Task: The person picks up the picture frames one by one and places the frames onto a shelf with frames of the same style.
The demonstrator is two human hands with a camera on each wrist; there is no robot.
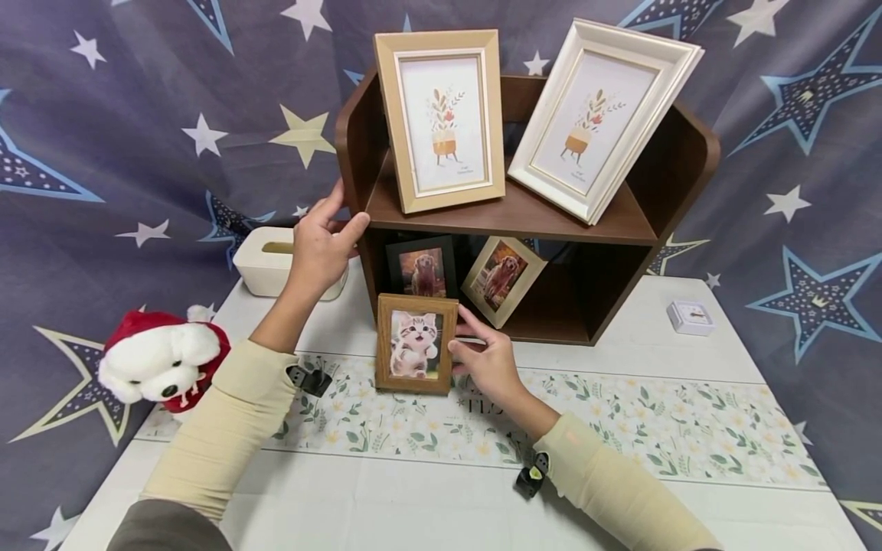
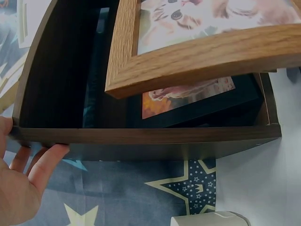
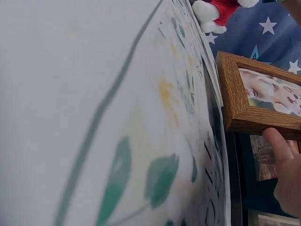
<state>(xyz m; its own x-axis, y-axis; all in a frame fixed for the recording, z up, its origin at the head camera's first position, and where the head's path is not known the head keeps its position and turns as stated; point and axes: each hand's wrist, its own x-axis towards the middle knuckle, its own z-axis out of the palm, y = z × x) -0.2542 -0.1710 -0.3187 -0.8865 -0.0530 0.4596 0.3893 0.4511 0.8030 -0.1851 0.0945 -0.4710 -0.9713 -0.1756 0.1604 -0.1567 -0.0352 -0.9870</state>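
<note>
My left hand grips the left side panel of a dark brown two-tier shelf, its thumb at the front edge. In the left wrist view, fingers lie against the panel's outer face. My right hand pinches the right edge of a brown wooden picture frame with a kitten photo, upright in front of the shelf's lower left. Behind it, in the lower tier, stand a black frame and a tilted beige frame, both with dog photos.
On the upper tier stand a light-wood frame and a tilted white frame. A tissue box and a plush dog are at the left. A small white box lies right, on the white table.
</note>
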